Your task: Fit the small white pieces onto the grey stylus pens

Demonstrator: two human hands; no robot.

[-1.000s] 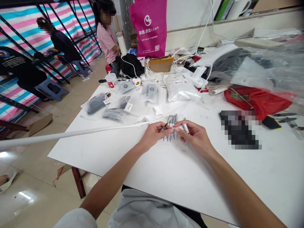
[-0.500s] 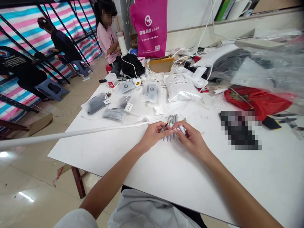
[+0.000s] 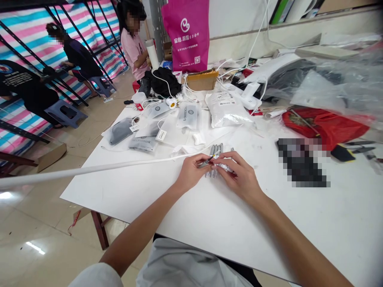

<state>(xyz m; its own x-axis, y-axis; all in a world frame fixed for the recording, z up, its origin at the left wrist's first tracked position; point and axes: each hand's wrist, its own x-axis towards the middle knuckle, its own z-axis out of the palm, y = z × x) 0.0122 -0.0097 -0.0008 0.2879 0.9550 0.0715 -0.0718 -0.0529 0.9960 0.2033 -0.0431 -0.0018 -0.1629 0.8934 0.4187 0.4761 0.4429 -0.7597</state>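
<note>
left hand (image 3: 191,172) is pinching one grey pen (image 3: 206,162); right hand (image 3: 241,177) is curling over the pen row (image 3: 216,152), likely to stop them rolling on the white table (image 3: 179,201).

A pixelated dark patch (image 3: 302,161) hid something on the table (image 3: 209,215); the right hand (image 3: 239,175) covered the lower ends of the grey pens (image 3: 217,150).
</note>
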